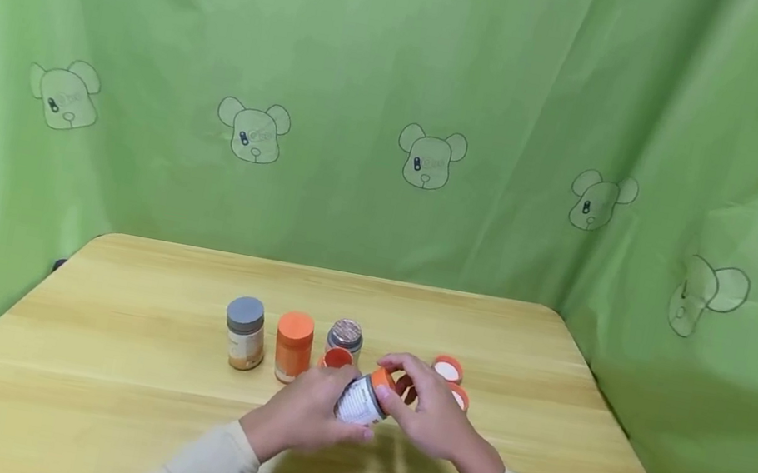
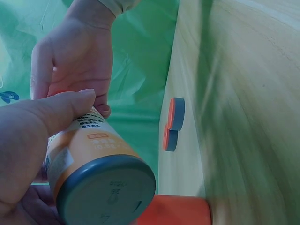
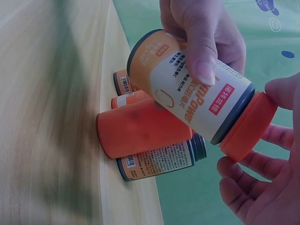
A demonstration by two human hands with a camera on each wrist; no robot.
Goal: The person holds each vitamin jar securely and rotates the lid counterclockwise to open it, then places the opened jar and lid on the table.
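My left hand (image 1: 312, 409) grips a supplement bottle (image 3: 192, 84) with a white and orange label, tilted above the table. An orange cap (image 3: 249, 126) sits on its dark grey neck. The thumb and fingers of my right hand (image 1: 433, 415) pinch this cap at its rim. In the left wrist view the bottle's grey base (image 2: 110, 192) faces the camera, and the cap is mostly hidden behind my left thumb. Just beyond my left hand stand an uncapped orange bottle (image 1: 337, 358) and, behind it, a grey-necked bottle (image 1: 346, 334) with a silvery top.
Left of these stand a capped orange bottle (image 1: 295, 340) and a grey-capped bottle (image 1: 245, 335). Two loose caps, one farther back (image 1: 448, 368) and one nearer (image 1: 459, 396), lie inside up beyond my right hand. Green curtains (image 1: 383, 43) surround the wooden table (image 1: 102, 340).
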